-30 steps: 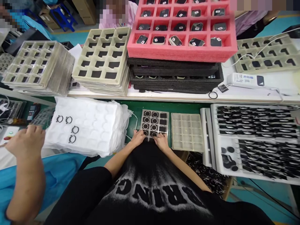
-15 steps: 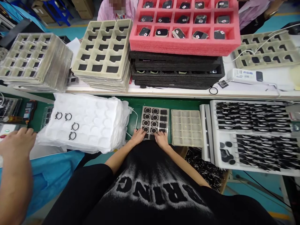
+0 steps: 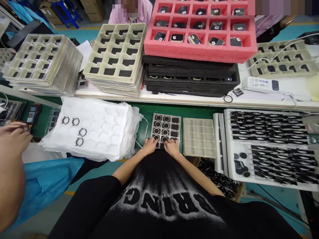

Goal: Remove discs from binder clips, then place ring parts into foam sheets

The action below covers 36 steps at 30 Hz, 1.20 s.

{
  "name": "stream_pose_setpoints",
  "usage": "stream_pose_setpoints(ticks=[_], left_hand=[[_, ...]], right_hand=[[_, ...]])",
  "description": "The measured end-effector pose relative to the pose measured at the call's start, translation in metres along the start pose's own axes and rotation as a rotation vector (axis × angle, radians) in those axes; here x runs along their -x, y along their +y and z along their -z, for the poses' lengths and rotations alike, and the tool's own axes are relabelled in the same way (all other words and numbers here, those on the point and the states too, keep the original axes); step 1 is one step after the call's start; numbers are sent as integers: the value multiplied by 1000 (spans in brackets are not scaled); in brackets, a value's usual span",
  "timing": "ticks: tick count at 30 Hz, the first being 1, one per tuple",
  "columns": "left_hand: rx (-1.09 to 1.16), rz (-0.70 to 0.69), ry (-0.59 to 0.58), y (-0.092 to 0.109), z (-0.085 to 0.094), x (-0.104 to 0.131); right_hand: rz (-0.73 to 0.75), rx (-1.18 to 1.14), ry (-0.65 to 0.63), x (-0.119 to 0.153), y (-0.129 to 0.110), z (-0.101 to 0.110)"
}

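Note:
A clear compartment tray (image 3: 175,120) lies on the green bench in front of my body. Its two left columns hold round black pieces with light rims; dark flat pieces show in the right column. My left hand (image 3: 150,146) bends over the tray's near left corner, fingers closed and pointing inward. Over the near right part, my right hand (image 3: 171,147) has its fingers curled down against the tray. Whatever lies under the fingertips of either hand is hidden or too small to name. The nearest cells are partly covered by my hands.
Right of it sits a pale gridded tray (image 3: 199,137), then a white foam tray (image 3: 240,146) of black strip-like parts. White padded sheets (image 3: 104,129) bearing several rings lie left. Stacked trays (image 3: 114,69) and a pink foam tray (image 3: 199,49) fill the shelf. A co-worker's hand (image 3: 17,136) is far left.
The whole view has shifted slightly. My hands stay at the tray's near edge with little change. The co-worker's hand at the left has turned and moved a little.

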<state>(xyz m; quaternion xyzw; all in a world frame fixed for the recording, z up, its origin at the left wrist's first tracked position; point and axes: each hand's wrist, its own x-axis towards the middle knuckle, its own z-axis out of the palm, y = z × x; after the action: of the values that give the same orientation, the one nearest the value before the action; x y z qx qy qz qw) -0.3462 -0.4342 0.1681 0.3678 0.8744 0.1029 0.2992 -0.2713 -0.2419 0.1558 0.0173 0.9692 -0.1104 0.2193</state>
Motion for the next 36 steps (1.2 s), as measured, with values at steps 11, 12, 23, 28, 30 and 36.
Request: stream_pose_setpoints(ticks=[11, 12, 23, 28, 30, 36], left_hand=[[102, 62, 160, 15, 34, 48], [113, 36, 179, 17, 38, 55], [45, 1032, 897, -104, 130, 210], [8, 1287, 720, -164, 141, 239], [32, 1266, 693, -170, 139, 240], [58, 1244, 686, -172, 148, 246]], right_hand=[[31, 160, 48, -36, 8, 23], [56, 177, 39, -37, 7, 22], [113, 94, 164, -18, -7, -16], [288, 47, 177, -17, -14, -23], [284, 10, 174, -19, -13, -21], [216, -121, 206, -18, -5, -26]])
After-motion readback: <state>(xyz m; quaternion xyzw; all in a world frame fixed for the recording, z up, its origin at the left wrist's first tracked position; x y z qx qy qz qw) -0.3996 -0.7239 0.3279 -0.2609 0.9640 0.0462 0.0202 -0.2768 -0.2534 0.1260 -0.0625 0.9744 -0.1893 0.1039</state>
